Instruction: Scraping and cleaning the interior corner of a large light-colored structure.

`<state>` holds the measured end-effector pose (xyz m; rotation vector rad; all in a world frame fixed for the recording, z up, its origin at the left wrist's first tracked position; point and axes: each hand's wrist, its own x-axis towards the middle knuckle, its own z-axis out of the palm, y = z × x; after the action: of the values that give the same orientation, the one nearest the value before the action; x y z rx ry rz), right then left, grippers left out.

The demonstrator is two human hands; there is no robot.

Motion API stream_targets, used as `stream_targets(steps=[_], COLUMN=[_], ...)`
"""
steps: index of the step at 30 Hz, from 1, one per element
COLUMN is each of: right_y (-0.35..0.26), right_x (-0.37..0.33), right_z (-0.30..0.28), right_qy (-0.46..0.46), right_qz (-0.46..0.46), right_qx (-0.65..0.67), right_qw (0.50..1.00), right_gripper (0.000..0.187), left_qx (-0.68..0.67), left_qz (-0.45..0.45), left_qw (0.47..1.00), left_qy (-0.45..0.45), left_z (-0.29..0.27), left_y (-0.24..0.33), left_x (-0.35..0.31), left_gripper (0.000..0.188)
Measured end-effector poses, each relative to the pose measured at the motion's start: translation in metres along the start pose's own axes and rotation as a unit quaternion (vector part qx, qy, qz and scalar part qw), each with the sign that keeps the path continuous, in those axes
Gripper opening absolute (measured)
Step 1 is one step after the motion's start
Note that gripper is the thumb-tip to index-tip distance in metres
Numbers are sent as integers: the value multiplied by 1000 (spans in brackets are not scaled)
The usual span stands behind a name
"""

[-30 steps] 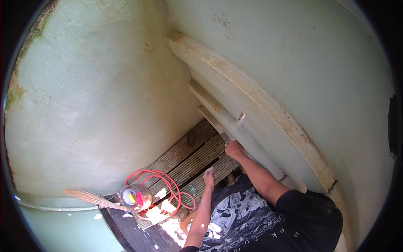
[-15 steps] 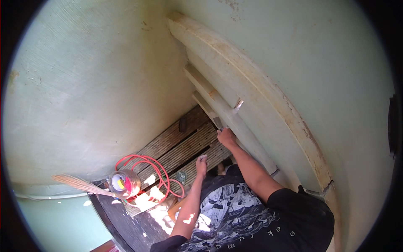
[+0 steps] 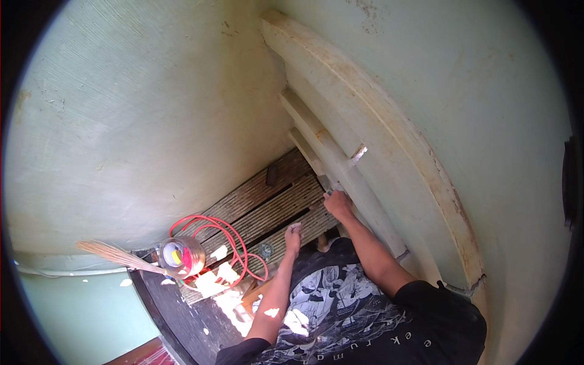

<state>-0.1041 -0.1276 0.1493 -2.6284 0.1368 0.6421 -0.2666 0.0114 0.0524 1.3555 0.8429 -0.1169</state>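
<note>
My right hand [image 3: 338, 205] is closed around the handle of a flat-bladed scraper [image 3: 326, 182]. The scraper's blade points away from me, beside the lowest pale ledge [image 3: 306, 152] of the wall; whether it touches the ledge I cannot tell. Lower and to the left, my left hand [image 3: 293, 237] hangs over the slatted wooden platform [image 3: 267, 213]. Its fingers are curled together, with a pale spot at the tips, and anything inside is too small to make out. A longer ledge [image 3: 347, 158] with a whitish broken stub [image 3: 359, 154] runs just above my right hand.
A red hose [image 3: 243, 246] lies coiled on the slats, beside a clear round tub [image 3: 190, 258] with coloured items and a straw broom [image 3: 115, 254]. A small dark block [image 3: 271, 176] sits near the wall. A thick curved ledge [image 3: 389, 121] juts out at the right.
The whole view has shifted, so the wall and ledges appear farther right. My right hand has drawn the scraper slightly back toward me along the ledge. My left hand stays nearly in place.
</note>
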Motion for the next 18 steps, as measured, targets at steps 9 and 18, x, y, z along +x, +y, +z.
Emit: stream_targets(steps=[9,18], right_y=[5,92], right_x=[4,-81], right_z=[-9,14], right_qy=[19,-50], right_qz=[-4,-18], right_qx=[40,-136], right_qw=[999,989], right_gripper=[42,38], left_qx=[-39,256], left_qz=[-13,380], left_qw=[998,889], left_qy=[37,7], left_z=[11,68], left_y=[12,93], left_x=[7,52], left_gripper=[20,38])
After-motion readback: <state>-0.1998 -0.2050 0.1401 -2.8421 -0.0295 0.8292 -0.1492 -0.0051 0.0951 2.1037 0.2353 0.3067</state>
